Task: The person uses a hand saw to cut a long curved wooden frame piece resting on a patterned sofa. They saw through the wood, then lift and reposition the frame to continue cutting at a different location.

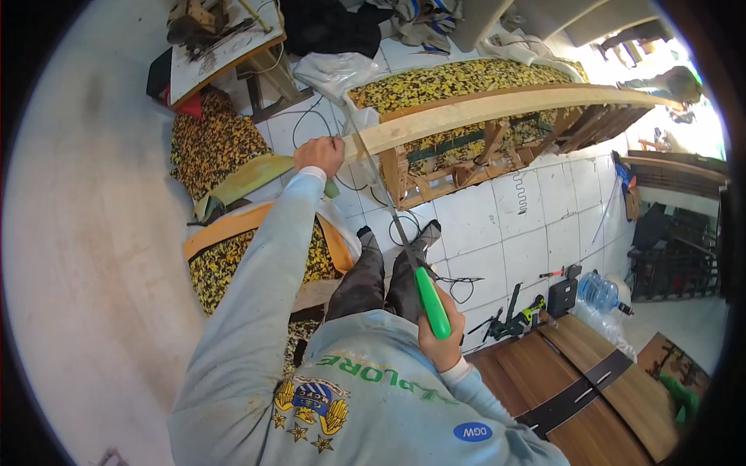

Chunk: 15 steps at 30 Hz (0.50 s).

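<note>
My right hand (pixel 443 334) is wrapped round the green handle of a handsaw (pixel 398 221). Its long narrow blade runs up and away from me to a pale wooden plank (pixel 466 113), crossing it near its left end. My left hand (pixel 318 155) grips that end of the plank, just left of the blade. From there the plank stretches far to the right, above a wooden furniture frame (pixel 458 171) with yellow-and-black speckled foam (pixel 466 81). Whether the teeth have cut into the wood, I cannot tell.
More speckled foam (pixel 214 144) lies at left, near a worktable (pixel 221 58). Black cables (pixel 458 281) cross the white tiles around my feet. A green-and-black power tool (pixel 522 317), a black case (pixel 562 297), a blue water bottle (pixel 598 291) and brown boards (pixel 559 373) are at lower right.
</note>
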Tool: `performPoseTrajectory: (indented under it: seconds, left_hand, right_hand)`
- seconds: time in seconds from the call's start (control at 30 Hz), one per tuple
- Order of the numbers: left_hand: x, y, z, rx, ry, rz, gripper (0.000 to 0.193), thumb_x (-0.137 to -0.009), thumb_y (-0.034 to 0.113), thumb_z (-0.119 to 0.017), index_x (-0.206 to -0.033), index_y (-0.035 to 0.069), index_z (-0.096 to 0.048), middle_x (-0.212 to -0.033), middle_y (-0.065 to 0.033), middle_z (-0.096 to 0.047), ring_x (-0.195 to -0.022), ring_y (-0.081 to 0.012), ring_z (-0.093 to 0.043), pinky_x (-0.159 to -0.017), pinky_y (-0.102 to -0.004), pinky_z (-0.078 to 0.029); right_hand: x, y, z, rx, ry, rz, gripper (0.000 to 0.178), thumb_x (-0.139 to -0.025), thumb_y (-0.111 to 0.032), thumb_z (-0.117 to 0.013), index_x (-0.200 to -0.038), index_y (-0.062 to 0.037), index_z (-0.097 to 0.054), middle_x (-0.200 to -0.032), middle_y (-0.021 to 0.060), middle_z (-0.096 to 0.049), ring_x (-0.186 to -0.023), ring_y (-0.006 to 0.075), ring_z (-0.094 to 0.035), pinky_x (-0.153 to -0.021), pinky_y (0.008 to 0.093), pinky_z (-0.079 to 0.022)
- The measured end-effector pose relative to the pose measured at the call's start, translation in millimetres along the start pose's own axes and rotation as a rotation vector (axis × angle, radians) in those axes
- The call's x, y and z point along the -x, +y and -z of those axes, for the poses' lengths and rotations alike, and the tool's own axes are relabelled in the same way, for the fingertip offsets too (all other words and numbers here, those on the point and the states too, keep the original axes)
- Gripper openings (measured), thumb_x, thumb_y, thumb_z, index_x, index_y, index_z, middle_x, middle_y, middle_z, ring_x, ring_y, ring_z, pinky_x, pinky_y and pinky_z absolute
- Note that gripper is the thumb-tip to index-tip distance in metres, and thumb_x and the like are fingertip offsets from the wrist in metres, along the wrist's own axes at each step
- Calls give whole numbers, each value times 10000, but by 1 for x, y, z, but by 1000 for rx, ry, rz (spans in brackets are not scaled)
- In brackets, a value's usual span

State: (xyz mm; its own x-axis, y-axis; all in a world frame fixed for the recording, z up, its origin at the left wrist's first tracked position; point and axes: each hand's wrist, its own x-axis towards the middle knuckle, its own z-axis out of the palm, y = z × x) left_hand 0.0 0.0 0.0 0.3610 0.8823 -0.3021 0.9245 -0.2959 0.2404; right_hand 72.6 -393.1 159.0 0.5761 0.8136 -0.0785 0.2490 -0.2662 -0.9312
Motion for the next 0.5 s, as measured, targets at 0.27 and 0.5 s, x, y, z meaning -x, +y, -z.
performPoseTrajectory:
  seconds: [0.27, 0.5]
  left_hand:
    - [-13, -7, -1, -43, 0, -34, 566, -1055, 509, -410, -1119, 141, -834, -1050, -221, -798, -1044, -435, -750, -981, -523, -571]
    - [0, -16, -1, 4, 42, 16, 551, -1050, 487, -439, -1083, 109, -839, -1036, -216, -802, -1024, -428, -757, -976, -518, -571]
  right_hand:
    - [-163, 23, -101, -76, 33, 55, 504, -878, -26, -716, -1378, 4, -669, -1174, 267, -760, -1039, 438, -756, -871, 443, -599]
    - [-13, 2, -13, -39, 2, 43, 504, -918, 52, -638, -1419, 0, -669, -1280, 228, -762, -1159, 295, -772, -978, 369, -575]
